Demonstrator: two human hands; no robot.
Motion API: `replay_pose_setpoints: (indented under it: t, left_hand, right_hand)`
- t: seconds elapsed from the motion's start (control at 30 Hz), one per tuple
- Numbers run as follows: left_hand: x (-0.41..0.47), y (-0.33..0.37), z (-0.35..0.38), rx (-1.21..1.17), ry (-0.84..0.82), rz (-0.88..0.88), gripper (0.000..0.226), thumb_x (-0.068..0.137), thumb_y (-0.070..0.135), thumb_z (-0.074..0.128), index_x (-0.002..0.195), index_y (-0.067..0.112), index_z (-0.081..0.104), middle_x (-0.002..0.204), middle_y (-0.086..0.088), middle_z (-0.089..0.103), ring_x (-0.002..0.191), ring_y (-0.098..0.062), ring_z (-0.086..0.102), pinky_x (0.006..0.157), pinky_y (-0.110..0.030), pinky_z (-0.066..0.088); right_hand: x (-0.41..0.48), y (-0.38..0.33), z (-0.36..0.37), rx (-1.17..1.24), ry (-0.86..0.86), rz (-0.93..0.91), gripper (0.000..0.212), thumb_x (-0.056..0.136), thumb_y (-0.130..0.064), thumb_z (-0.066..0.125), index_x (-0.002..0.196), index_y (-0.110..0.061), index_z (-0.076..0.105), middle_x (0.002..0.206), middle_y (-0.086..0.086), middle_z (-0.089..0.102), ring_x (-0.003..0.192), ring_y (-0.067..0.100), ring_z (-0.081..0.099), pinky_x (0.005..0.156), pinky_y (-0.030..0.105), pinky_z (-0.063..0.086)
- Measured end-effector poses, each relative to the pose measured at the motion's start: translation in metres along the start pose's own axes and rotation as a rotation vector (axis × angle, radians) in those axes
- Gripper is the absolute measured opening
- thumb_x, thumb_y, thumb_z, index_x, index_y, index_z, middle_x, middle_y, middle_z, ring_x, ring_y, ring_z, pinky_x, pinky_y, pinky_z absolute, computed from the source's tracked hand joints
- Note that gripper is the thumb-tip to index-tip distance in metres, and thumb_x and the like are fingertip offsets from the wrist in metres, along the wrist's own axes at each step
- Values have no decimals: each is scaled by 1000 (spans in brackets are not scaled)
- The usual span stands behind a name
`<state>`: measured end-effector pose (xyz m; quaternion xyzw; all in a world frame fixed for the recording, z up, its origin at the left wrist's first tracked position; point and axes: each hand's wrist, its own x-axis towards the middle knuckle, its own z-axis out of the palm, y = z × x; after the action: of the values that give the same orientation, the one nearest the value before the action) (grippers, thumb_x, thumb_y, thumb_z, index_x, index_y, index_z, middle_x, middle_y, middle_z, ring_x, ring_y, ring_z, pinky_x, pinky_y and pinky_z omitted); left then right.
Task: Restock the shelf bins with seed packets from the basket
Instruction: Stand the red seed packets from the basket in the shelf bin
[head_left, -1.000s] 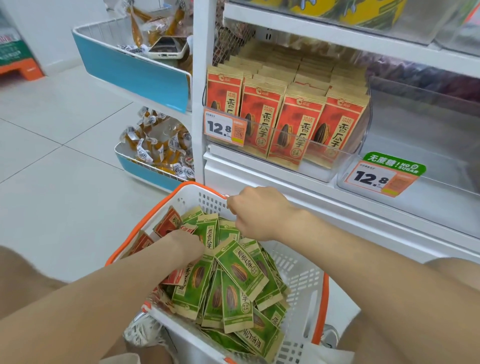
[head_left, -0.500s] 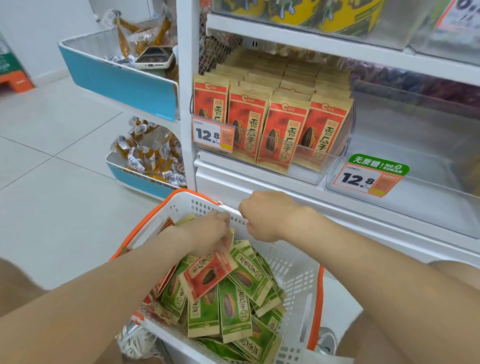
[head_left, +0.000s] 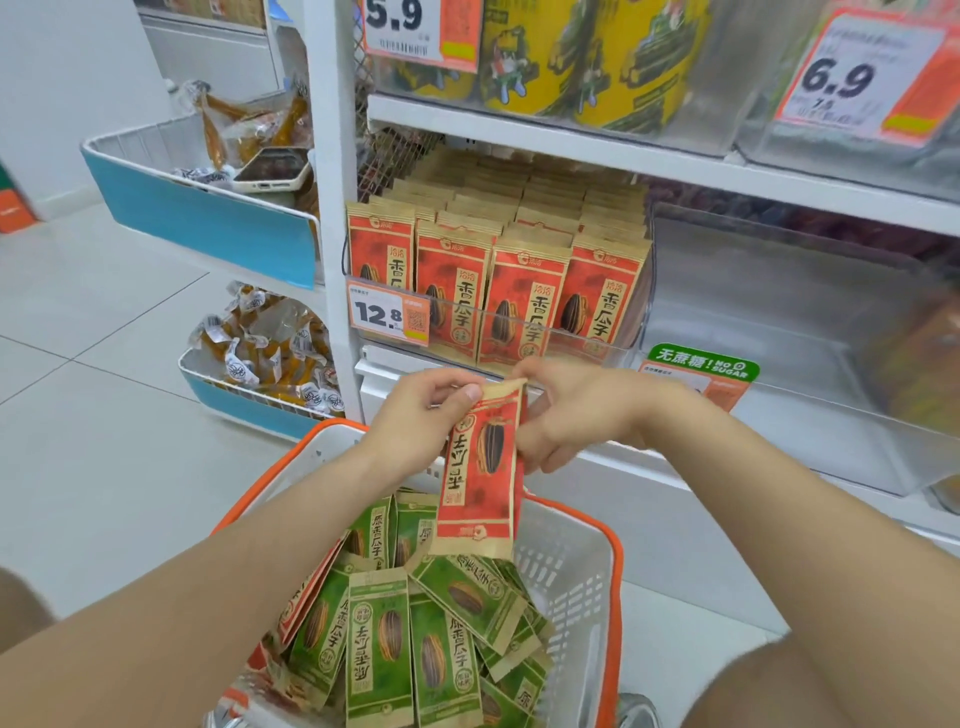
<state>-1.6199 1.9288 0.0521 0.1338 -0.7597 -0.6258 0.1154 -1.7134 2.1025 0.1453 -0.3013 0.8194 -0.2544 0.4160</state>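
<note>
A red seed packet hangs upside down above the white basket with the orange rim. My left hand pinches the packet's top left corner. My right hand grips its right edge. Several green seed packets lie heaped in the basket, with a few red ones at its left side. Straight ahead, a clear shelf bin holds upright rows of red packets. To its right stands a clear bin with a green "no sugar" label.
Blue-fronted wire bins of wrapped snacks hang at the left; a phone lies in the upper one. Yellow bags fill the shelf above. Grey tiled floor spreads to the left.
My left hand has lifted a red packet out of the basket up to shelf height. My right hand has left the basket rim and taken the packet's right edge.
</note>
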Motion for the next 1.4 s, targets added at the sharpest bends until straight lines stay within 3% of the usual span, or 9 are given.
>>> replay_pose_setpoints:
  t: [0.13, 0.27, 0.5, 0.73, 0.97, 1.13, 1.23, 1.33, 1.4]
  left_hand:
    - [7, 13, 7, -75, 257, 24, 15, 108, 25, 59, 108, 20, 72, 89, -5, 80, 77, -23, 77, 62, -42, 64]
    - [8, 22, 17, -213, 448, -20, 15, 110, 24, 54, 108, 15, 66, 89, -12, 78, 80, -24, 79, 64, -40, 65]
    - [7, 47, 23, -814, 339, -224, 20, 110, 11, 54, 123, -1, 63, 101, -19, 79, 93, -28, 80, 73, -33, 65]
    - [2, 59, 21, -939, 65, -227, 27, 98, 14, 67, 122, 2, 68, 120, -17, 76, 93, -18, 79, 72, -22, 63]
    - [-5, 61, 42, -704, -165, -156, 47, 76, 2, 77, 120, -2, 66, 114, -21, 77, 102, -33, 77, 76, -29, 63]
    - [6, 64, 45, -369, 65, -66, 45, 78, 7, 91, 117, 9, 69, 102, -14, 79, 96, -29, 78, 82, -39, 64]
    - [15, 57, 41, -17, 241, 71, 41, 83, 8, 88, 113, 27, 67, 106, -1, 71, 82, -7, 71, 80, -23, 59]
    - [19, 53, 39, 398, 354, 331, 41, 87, 4, 76, 118, 30, 65, 121, 9, 53, 104, -2, 51, 95, -13, 42]
    - [23, 53, 36, 628, 377, 514, 44, 87, 3, 70, 124, 26, 65, 127, 6, 50, 122, -13, 42, 105, -25, 32]
  right_hand:
    - [-17, -14, -7, 246, 91, -15, 21, 101, -14, 59, 122, -16, 59, 97, 17, 80, 92, 37, 78, 85, 47, 64]
    - [-24, -17, -10, 202, 224, -7, 21, 101, -25, 63, 115, -10, 69, 93, 11, 81, 84, 27, 80, 76, 48, 66]
    - [-24, -12, -28, 576, 590, -43, 24, 93, -19, 80, 112, -8, 70, 82, 8, 80, 70, 21, 79, 55, 34, 62]
    - [-35, -7, -36, 731, 855, -129, 22, 90, -24, 84, 92, -9, 68, 83, 13, 80, 74, 27, 80, 68, 50, 66]
    - [-37, -6, -36, 726, 1030, -274, 36, 85, -26, 88, 112, -11, 71, 90, 3, 80, 76, 13, 78, 62, 30, 61]
    - [-41, -12, -43, 243, 1241, -586, 33, 82, -21, 87, 106, -22, 65, 92, -14, 74, 85, 8, 72, 84, 43, 59]
    - [-47, -9, -55, 70, 1351, -697, 27, 88, -17, 81, 108, -18, 64, 90, -24, 67, 83, 3, 67, 82, 27, 52]
    - [-45, 1, -69, -44, 1309, -649, 28, 90, -15, 80, 111, -18, 63, 93, -21, 68, 84, 0, 66, 80, 16, 47]
    - [-34, 10, -77, -100, 1233, -586, 31, 89, -17, 81, 114, -19, 63, 95, -18, 70, 86, -1, 67, 81, 14, 48]
